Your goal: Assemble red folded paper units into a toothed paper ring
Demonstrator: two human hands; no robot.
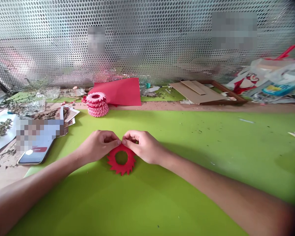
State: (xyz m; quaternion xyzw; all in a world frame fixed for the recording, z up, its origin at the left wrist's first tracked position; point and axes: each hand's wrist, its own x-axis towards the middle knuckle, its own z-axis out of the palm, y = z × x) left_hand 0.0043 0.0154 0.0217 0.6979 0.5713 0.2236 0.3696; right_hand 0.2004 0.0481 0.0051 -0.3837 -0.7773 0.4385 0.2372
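A red paper ring with a saw-toothed outer edge and a round hole is held by its far edge just above the green mat. My left hand pinches the ring's top edge between thumb and forefinger. Close beside it, my right hand pinches the same edge, the fingertips of both hands nearly touching. Beyond my left hand stands a stack of similar toothed rings, pink and red. Behind that stack lies a sheet of red paper.
The green mat covers the work surface. At left lie a phone and a pile of cards. Flat cardboard pieces and plastic bags are at the back right. A perforated metal panel closes the far side.
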